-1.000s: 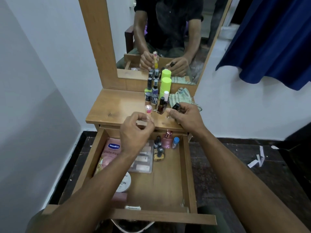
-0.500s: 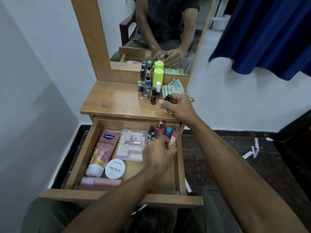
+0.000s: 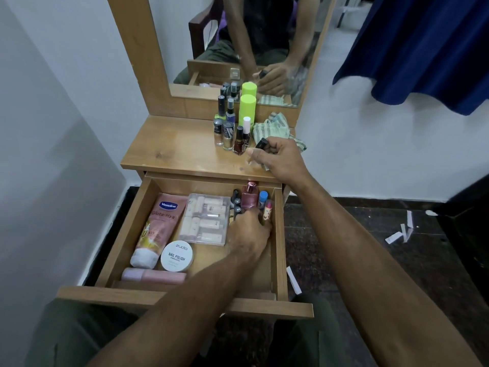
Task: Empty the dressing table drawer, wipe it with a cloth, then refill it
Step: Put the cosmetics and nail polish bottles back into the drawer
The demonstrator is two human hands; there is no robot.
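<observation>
The wooden drawer [image 3: 132, 296] stands pulled out below the tabletop [image 3: 172, 149]. It holds a Vaseline tube [image 3: 158, 226], a clear box [image 3: 206, 221], a round nail polish wipes tin [image 3: 176, 256], a pink bottle [image 3: 153, 276] lying at the front, and a pink perfume bottle [image 3: 249, 197] at the back right. My left hand [image 3: 248, 234] reaches into that back right corner, fingers closed on the lower end of a pink stick [image 3: 267, 209] that leans by the drawer's right wall. My right hand [image 3: 280, 160] hovers over the tabletop, gripping a small black-capped bottle [image 3: 262, 143].
Several nail polish bottles [image 3: 227, 131] and a lime green can [image 3: 248, 107] stand on the tabletop before the mirror [image 3: 254, 43]. A striped cloth [image 3: 272, 125] lies beside them. A white wall is at the left, a blue curtain [image 3: 423, 49] at the right, and paper scraps [image 3: 399, 231] lie on the dark floor.
My left hand carried the pink stick down from the tabletop into the drawer's back right corner and set it by the wall. My right hand stayed over the tabletop with its small bottle.
</observation>
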